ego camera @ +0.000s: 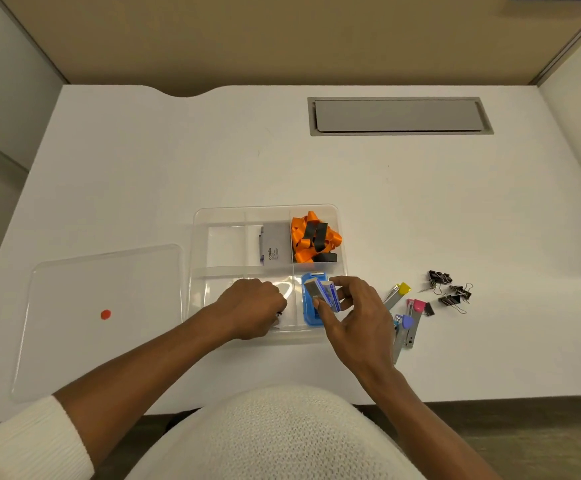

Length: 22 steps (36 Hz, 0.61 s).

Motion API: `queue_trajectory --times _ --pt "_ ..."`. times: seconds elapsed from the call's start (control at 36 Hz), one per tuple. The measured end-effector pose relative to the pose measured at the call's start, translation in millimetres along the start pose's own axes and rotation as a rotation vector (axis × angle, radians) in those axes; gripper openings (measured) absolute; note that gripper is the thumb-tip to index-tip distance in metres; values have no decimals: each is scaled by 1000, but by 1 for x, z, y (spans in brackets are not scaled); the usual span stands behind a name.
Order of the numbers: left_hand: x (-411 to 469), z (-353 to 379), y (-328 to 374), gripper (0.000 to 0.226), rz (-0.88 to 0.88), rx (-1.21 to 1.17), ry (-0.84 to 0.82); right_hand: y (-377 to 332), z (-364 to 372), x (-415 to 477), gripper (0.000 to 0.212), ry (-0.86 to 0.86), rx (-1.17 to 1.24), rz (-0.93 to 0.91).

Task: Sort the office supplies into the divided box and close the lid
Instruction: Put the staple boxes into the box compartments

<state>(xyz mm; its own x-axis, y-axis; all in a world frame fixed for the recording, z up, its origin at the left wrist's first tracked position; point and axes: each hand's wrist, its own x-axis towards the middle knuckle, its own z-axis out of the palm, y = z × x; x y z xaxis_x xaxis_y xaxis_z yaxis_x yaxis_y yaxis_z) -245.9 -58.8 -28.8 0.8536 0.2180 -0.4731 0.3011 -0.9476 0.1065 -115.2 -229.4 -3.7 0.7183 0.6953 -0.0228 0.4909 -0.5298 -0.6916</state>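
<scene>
A clear divided box (199,244) sits mid-table. Its far right compartment holds orange and black bands (313,240), and a grey box (277,244) stands in the far middle one. A blue stapler (308,311) lies in the near right compartment. Above the stapler, my right hand (358,317) holds small blue staple boxes (323,293) between thumb and fingers. My left hand (252,308) is closed inside the near middle compartment, with a small dark item showing at its fingertips. The clear lid (102,317), marked with a red dot, lies flat to the left.
Right of the box lie staple removers with yellow (398,294), pink (415,318) and purple (401,336) handles, and several black binder clips (450,291). A grey cable hatch (399,116) is set in the table's far side. Partition walls enclose the desk.
</scene>
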Motion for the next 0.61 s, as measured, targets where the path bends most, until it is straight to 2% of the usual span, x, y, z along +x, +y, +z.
queue_trajectory --times 0.08,0.28,0.5,0.61 --pt "1 -3 2 25 -28 -31 4 -1 1 0 45 -15 -6 -10" --pt "0 -2 5 26 -5 198 44 -3 4 -2 46 -45 -21 -4" --pt "-5 7 2 33 -31 109 87 -2 9 -6 49 -92 -45 -8" --pt "-8 9 3 25 -48 66 57 -2 10 -5 49 -101 -54 -11"
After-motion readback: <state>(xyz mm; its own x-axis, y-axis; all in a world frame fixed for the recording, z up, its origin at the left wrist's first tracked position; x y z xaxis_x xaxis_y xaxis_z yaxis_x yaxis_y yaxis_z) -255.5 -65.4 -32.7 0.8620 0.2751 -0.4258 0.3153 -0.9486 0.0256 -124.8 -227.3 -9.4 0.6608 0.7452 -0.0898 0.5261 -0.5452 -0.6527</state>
